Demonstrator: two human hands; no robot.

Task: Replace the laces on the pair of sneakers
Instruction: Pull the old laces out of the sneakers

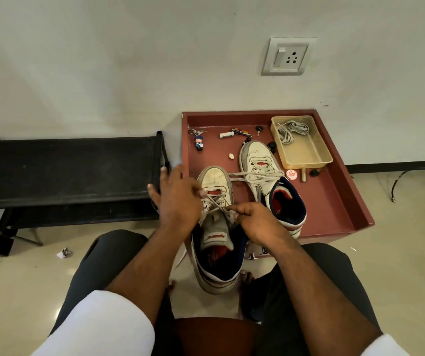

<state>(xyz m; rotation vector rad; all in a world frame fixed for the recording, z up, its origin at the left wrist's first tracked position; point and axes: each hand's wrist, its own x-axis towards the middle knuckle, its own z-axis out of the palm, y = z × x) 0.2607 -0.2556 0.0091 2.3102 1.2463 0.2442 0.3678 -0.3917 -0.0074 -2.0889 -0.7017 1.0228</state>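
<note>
Right hand (258,222) pinching a lace (217,205) over the near sneaker (216,242); left hand (174,199) pinching it too, outer fingers spread. Second sneaker (265,176) inside the red tray (334,191), spare laces (291,131) in a plastic tub (306,152).

A home entryway, it seems: plain white wall (129,60) with a switch-and-socket plate (287,56) and a tiled floor (26,278). A low black shoe rack (65,170) stands beside a maroon tray (339,191) holding keys (196,132) and small oddments.
</note>
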